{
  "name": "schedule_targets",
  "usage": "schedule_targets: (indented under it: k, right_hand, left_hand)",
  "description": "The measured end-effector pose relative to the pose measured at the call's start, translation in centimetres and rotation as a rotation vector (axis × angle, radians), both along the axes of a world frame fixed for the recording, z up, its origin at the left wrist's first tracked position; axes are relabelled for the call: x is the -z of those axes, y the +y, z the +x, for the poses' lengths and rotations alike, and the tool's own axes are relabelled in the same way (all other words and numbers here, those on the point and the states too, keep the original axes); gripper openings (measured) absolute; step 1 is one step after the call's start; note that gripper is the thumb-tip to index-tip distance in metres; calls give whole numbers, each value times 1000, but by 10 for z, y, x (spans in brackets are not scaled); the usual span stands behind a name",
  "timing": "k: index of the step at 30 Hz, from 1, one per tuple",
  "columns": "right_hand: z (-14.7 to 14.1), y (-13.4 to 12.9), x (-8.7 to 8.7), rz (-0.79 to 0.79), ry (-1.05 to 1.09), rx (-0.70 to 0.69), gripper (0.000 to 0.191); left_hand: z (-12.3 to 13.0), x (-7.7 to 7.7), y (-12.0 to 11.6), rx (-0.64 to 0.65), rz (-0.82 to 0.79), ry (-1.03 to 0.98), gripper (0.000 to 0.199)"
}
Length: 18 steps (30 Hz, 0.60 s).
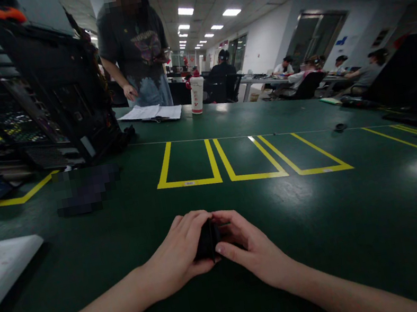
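Observation:
A small black object [206, 242] with a flat, rim-like edge is between my hands, just over the green table [125, 235]. Its kind cannot be made out, since my fingers cover much of it. My left hand [170, 257] is closed round its left side, fingers over the top and thumb below. From the right, my right hand [255, 250] curls against it, the thumb on the rim and the fingertips at the upper edge, close to those of the left hand.
Yellow tape [191, 183] marks several outlines beyond my hands. An open black computer case [53, 97] stands at the left, with a white box-like thing [2, 267] nearer me. Papers [152, 113] and a white bottle [196, 93] stand at the far edge, before a standing person [136, 45].

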State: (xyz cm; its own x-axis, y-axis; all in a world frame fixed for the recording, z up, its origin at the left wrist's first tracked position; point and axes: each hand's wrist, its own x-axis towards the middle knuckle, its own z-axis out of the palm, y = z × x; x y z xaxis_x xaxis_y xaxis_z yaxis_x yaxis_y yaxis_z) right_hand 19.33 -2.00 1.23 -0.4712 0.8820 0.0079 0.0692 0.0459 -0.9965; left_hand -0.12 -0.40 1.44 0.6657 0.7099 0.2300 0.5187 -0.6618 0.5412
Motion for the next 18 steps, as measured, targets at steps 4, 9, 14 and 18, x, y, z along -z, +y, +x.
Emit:
schedule_targets:
  k: [4, 9, 14, 18]
  right_hand:
    - [2, 0, -1, 81, 2, -22, 33]
    - [2, -2, -1, 77, 36, -18, 25]
    - [0, -1, 1, 39, 22, -3, 35]
    - [0, 0, 2, 37, 4, -22, 38]
  left_hand:
    - [-1, -2, 0, 3, -4, 10, 66]
    - [-1, -3, 0, 10, -10, 4, 65]
    - [0, -3, 0, 12, -9, 12, 64]
    - [0, -2, 0, 9, -3, 10, 64]
